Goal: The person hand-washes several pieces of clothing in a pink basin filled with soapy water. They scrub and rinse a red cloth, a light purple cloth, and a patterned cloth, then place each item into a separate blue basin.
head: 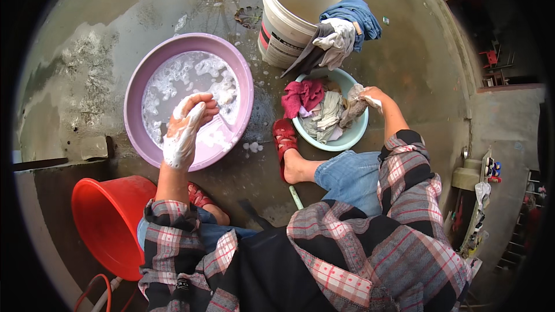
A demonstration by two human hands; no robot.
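Observation:
My left hand [187, 128], coated in white suds, is raised over the purple plastic basin [131, 128] of foamy water, holding nothing. Inside that basin, a ribbed washboard surface [217, 132] shows at the lower right, partly hidden by the hand. On the right, my right hand [373, 96] grips a greyish wet cloth [354, 105] at the rim of the light-blue basin [363, 132]. Dark pink cloth [303, 96] and pale green-grey cloth [326, 115] lie in the same basin.
A large white bucket [282, 45] stands behind, with blue denim [353, 15], white cloth [338, 39] and dark grey cloth [310, 54] over its rim. A red tub [93, 225] lies tilted at the lower left, near a red hose [93, 284]. The concrete floor [269, 156] is wet.

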